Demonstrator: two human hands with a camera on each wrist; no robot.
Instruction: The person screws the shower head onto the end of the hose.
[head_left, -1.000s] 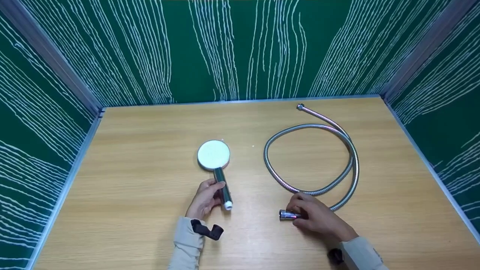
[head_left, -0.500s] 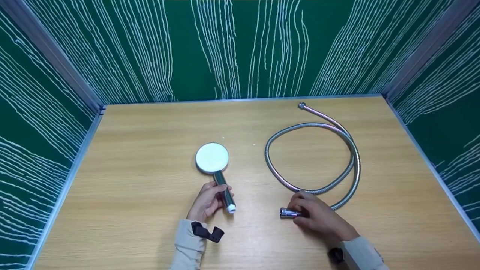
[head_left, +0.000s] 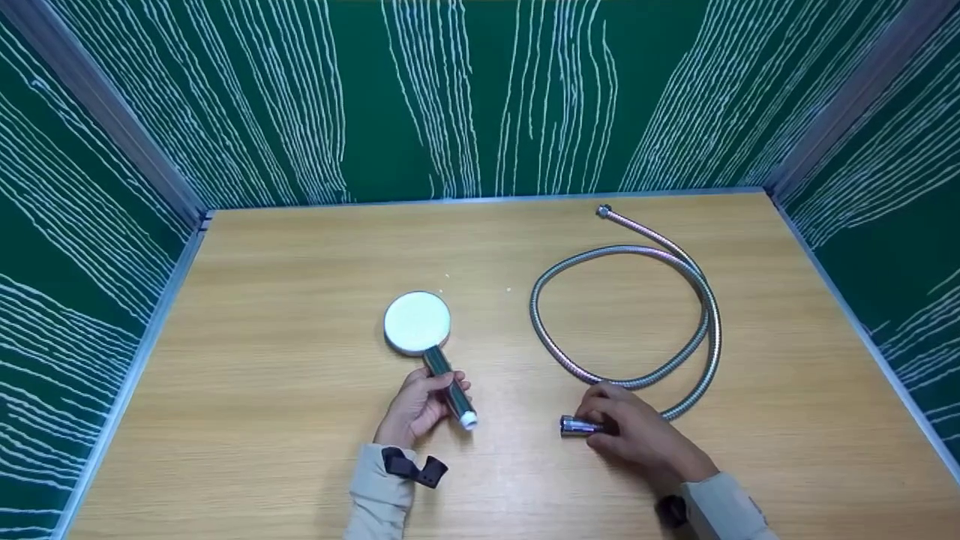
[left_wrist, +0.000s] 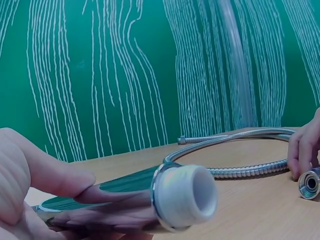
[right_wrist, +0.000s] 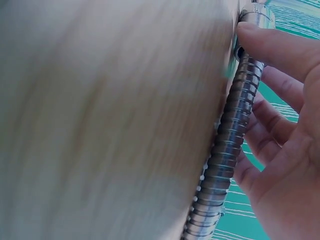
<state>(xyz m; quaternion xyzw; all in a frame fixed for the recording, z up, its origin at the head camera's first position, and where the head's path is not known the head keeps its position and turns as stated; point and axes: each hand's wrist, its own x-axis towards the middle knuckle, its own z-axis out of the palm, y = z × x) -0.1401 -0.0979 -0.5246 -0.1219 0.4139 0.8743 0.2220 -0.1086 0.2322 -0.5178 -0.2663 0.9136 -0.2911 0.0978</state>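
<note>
My left hand (head_left: 420, 405) grips the chrome handle of a shower head (head_left: 417, 323), its round white face up and its handle slanting toward me to the right. In the left wrist view the handle's white threaded end (left_wrist: 187, 196) points at the camera, hollow inside. My right hand (head_left: 637, 431) pinches the chrome end fitting (head_left: 578, 426) of a flexible metal shower hose (head_left: 536, 300), close over the table. That fitting's opening faces left, toward the shower head. In the right wrist view, thumb and fingers hold the fitting while the ribbed hose (right_wrist: 225, 140) trails back past the palm.
The hose lies in a loop on the wooden table (head_left: 262, 322), its other end, a hex nut (head_left: 603, 211), near the back edge. Tiny white specks lie beyond the shower head. Green panels (head_left: 382, 105) with white wavy lines wall the back and sides.
My left hand has swung the shower head slightly: its face has shifted left and toward me, its handle end to the right. The right hand and hose have hardly moved.
</note>
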